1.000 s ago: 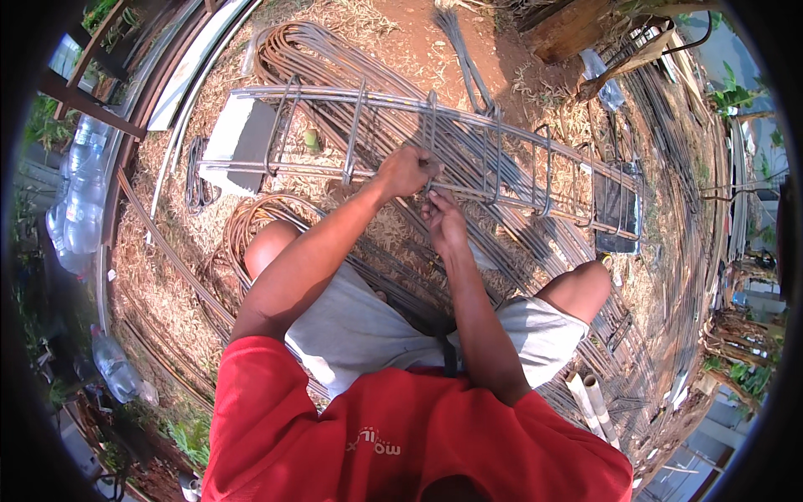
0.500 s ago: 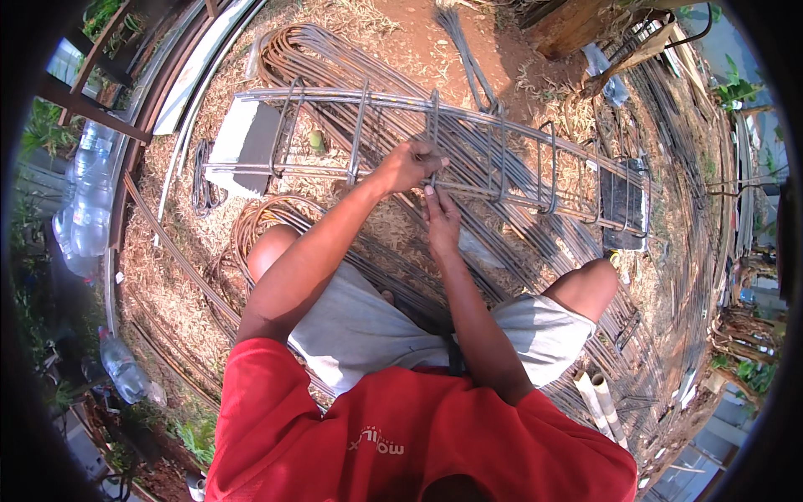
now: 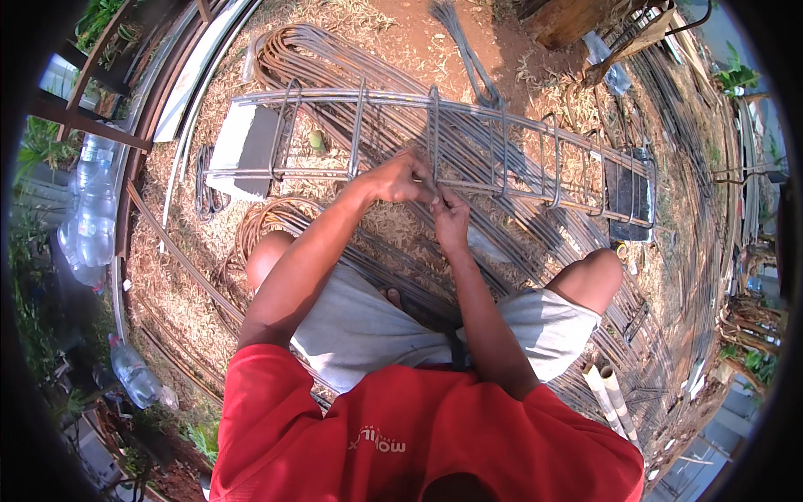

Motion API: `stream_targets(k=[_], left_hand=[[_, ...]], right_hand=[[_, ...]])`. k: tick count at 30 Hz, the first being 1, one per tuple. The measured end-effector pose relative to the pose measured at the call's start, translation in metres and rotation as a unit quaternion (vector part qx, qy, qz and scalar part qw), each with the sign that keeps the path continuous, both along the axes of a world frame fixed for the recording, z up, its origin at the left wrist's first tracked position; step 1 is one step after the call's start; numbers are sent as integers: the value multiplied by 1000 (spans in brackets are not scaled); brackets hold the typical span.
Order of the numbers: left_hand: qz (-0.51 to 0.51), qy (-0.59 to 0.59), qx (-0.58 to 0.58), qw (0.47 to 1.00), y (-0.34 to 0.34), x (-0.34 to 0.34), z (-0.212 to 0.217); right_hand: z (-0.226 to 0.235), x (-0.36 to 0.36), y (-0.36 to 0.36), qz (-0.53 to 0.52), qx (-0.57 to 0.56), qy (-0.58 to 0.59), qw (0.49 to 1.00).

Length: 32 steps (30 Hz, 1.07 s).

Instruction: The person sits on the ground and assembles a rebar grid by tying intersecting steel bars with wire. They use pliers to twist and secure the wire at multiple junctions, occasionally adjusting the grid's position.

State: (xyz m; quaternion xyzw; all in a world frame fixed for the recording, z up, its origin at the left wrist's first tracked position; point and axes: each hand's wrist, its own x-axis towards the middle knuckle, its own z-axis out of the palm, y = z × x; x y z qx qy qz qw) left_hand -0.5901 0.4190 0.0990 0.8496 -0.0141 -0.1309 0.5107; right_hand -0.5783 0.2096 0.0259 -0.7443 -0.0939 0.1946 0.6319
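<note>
A long rebar cage of straight bars and square stirrups lies across in front of me, resting on a grey block at its left end and a dark block at its right. My left hand grips the near lower bar where a stirrup crosses it. My right hand is closed right beside it at the same joint, pinching what looks like thin tie wire; the wire itself is too small to make out.
Coils and bundles of rebar lie on the straw-covered ground around my knees. Large plastic water bottles stand at the left. A bundle of thin wire lies beyond the cage, with wooden pieces at the top right.
Both hands stay at the same joint on the near bar; the right hand has shifted slightly closer to the left. The view has drifted a little.
</note>
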Motion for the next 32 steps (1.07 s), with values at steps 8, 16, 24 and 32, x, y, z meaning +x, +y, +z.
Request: stream_targets(k=[8,16,24,32], left_hand=[[50,74,133,987,-5,12,10],[45,15,271,961,-25,9,23],[98,-196,329,918,-26,-12,0],[103,-23,372,922,-28,-7,1]], right_hand=[[15,8,-1,25,-22,23,999],[25,9,8,-18,-22,-3,1000],[30,3,18,-63,-21,-62,996],[19,0,20,-79,-117,-215,966]])
